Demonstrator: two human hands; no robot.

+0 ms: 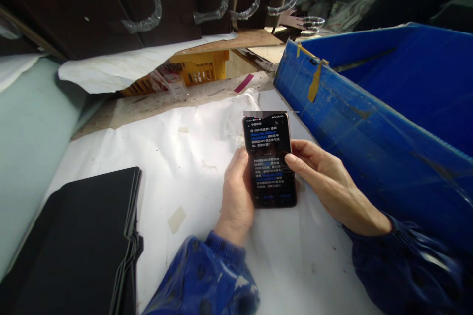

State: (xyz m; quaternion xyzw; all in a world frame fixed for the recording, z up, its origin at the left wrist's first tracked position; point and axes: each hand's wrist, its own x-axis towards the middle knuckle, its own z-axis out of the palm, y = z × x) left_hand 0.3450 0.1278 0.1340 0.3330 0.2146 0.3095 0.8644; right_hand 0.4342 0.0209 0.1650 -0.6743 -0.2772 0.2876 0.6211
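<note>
Two hands meet over the desk (177, 167), forearms angled in, wrists low. The left hand (236, 197) has its grip curled round the left edge of the phone (271, 167). The right hand (332, 187) pinches the right edge, thumb on the lit text, seemingly reading. The phone is held screen up, just above the white covering. Black sheets (84, 241) lie left, a blue bin (373, 123) right, a yellow crate (201, 71) beyond.

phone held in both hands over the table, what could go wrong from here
1. The phone is held only by the left hand along its left edge and the right hand at its right edge; a loose grip could drop it onto the table.
2. The wall of the blue bin stands close beside the right hand; a sideways move might knock the phone against it.
</note>
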